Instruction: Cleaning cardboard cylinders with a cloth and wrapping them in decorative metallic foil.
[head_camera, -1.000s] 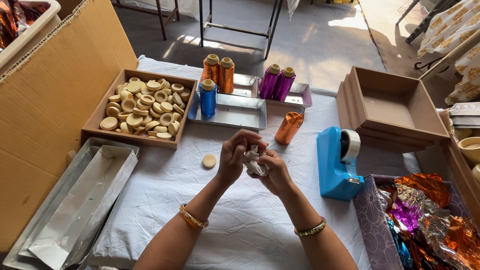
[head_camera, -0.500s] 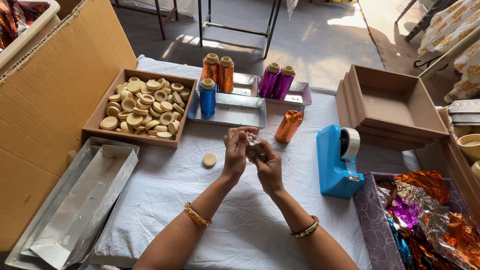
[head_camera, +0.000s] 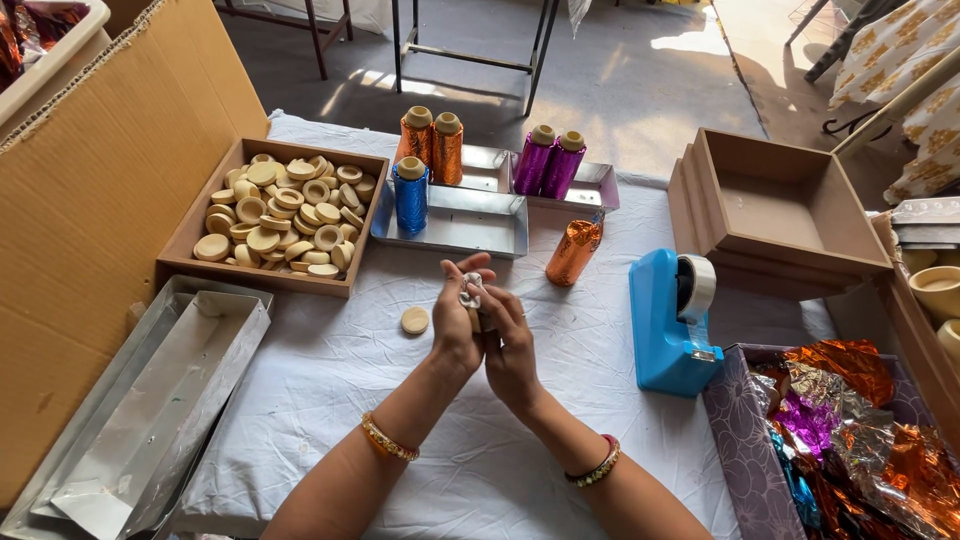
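Over the middle of the white-clothed table, my left hand (head_camera: 455, 320) and my right hand (head_camera: 512, 345) are pressed together around a small silver-wrapped piece (head_camera: 470, 292). Fingers of both hands pinch it, and most of it is hidden between them. A single round tan disc (head_camera: 414, 320) lies on the cloth just left of my left hand. Behind it, a brown tray (head_camera: 190, 240) holds several more tan discs (head_camera: 285, 210).
Orange (head_camera: 432, 140), blue (head_camera: 411, 192) and purple (head_camera: 549, 160) foil spools stand on silver trays (head_camera: 470, 225); another orange spool (head_camera: 575, 250) leans nearby. A blue tape dispenser (head_camera: 672, 325) sits right, a box of crumpled foil (head_camera: 850, 420) beyond it. Empty brown boxes (head_camera: 775, 210) back right, long silver trays (head_camera: 150, 400) left.
My hands have drawn closer together and shifted slightly right and nearer me, turning the small silver piece between the fingers. Nothing else on the table moved.
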